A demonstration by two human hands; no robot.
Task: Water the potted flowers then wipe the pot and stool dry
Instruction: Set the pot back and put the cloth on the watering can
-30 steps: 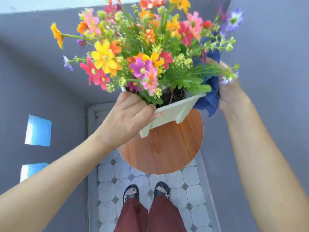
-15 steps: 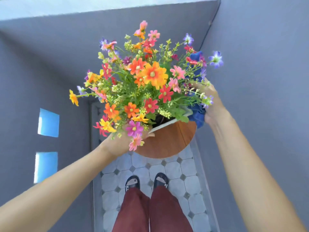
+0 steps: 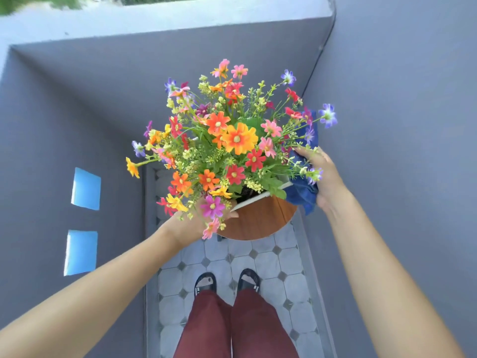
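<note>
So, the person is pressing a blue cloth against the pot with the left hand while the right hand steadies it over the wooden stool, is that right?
Not quite: the hands are swapped. The head view shows the right hand pressing the blue cloth against the pot, while the left hand steadies it over the wooden stool.

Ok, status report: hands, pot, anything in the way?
Left hand on pot, grip hidden by flowers. Right hand pressing blue cloth to pot. Pot over stool.
</note>
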